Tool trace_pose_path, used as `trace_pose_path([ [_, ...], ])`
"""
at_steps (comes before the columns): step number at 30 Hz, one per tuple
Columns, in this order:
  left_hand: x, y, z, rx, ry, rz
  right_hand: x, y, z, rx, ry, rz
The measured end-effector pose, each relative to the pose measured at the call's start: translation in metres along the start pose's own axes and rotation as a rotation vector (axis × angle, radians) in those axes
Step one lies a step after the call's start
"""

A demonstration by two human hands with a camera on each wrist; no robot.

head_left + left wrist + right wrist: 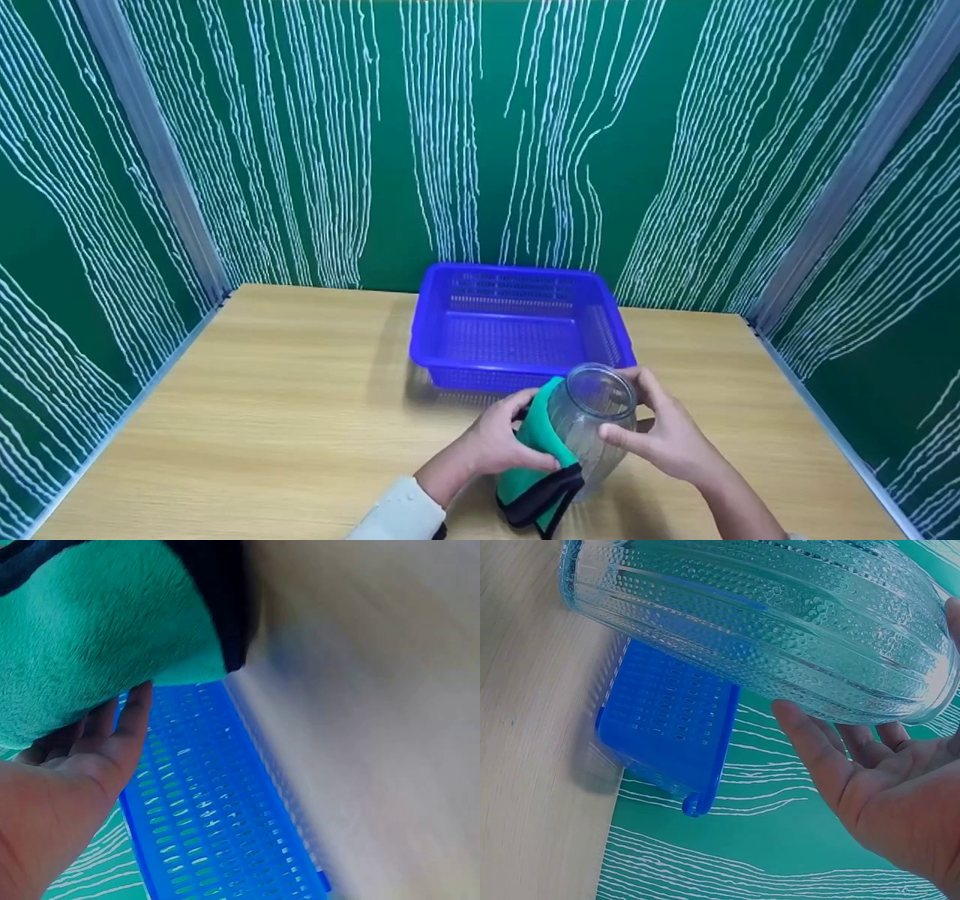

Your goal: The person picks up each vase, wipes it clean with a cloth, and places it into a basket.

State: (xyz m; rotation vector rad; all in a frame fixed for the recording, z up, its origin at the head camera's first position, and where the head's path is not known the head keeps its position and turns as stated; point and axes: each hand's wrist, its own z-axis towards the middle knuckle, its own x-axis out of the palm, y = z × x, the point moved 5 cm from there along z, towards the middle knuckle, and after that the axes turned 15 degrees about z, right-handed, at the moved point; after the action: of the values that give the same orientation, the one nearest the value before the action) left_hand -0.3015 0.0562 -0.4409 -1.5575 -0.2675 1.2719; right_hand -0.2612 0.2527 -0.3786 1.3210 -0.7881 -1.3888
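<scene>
A clear glass jar (589, 442) with a round open mouth stands tilted in front of the basket. My right hand (667, 435) grips it near the rim, thumb on the near side and fingers behind. The right wrist view shows the ribbed, dotted glass of the jar (780, 630) above the fingers. My left hand (499, 439) holds a green cloth (536, 427) with black edging against the jar's left side. Close up in the left wrist view, the cloth (97, 630) looks fuzzy, with the left fingers (131, 727) curled under it.
Behind the hands a blue perforated plastic basket (517, 367) sits on the wooden table (262, 420). Green walls (390, 187) with white wavy lines rise at the back and sides, with grey metal posts (161, 150) at the corners.
</scene>
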Motion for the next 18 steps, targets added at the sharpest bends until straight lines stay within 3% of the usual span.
trace_pose_path([
  [6,0.002,0.008,-0.002,-0.025,-0.009,0.040,0.003,0.001,0.000,-0.033,0.011,0.008],
  [11,0.007,0.016,-0.003,-0.057,-0.013,0.137,0.003,0.002,0.000,-0.036,0.006,0.012],
  [18,0.013,0.019,-0.002,-0.044,-0.012,0.289,0.002,0.002,0.000,-0.058,0.010,0.015],
])
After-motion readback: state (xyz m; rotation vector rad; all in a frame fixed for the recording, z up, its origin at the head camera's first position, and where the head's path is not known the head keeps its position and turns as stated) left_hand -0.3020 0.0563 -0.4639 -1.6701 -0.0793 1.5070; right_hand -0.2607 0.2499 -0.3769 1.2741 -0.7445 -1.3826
